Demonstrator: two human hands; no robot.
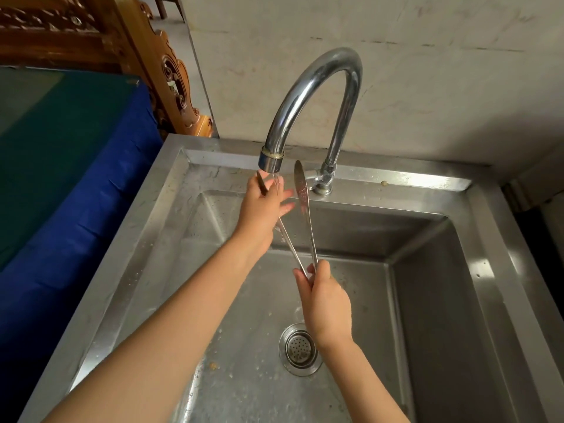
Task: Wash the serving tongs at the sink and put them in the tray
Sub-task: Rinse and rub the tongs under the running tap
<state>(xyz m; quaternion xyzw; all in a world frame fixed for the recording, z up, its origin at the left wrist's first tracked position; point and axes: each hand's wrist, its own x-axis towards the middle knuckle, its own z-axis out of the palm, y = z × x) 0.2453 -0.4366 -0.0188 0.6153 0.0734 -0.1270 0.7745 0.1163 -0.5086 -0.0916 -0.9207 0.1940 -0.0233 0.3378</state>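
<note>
Item 1. Left forearm and right forearm, bare, reached in over the steel sink.

Item 2. Drain strainer, round and perforated, lay just below the right hand; food specks dotted the wet basin floor left of it.

Item 3. Right hand: fingers pinched the joined end of the serving tongs.

Item 4. Serving tongs: steel, held above the basin, arms spread in a V away from the right fingers; the right blade stood free beside the spout.

Item 5. Left hand: fingers wrapped the left arm of the tongs, its tip showing above the thumb.

Item 6. Faucet: curved chrome, directly above the left fingers; thin water fell onto them.

Item 7. Blue cloth covered a worktop left of the left hand; carved wooden furniture and a pale wall stood beyond.
</note>
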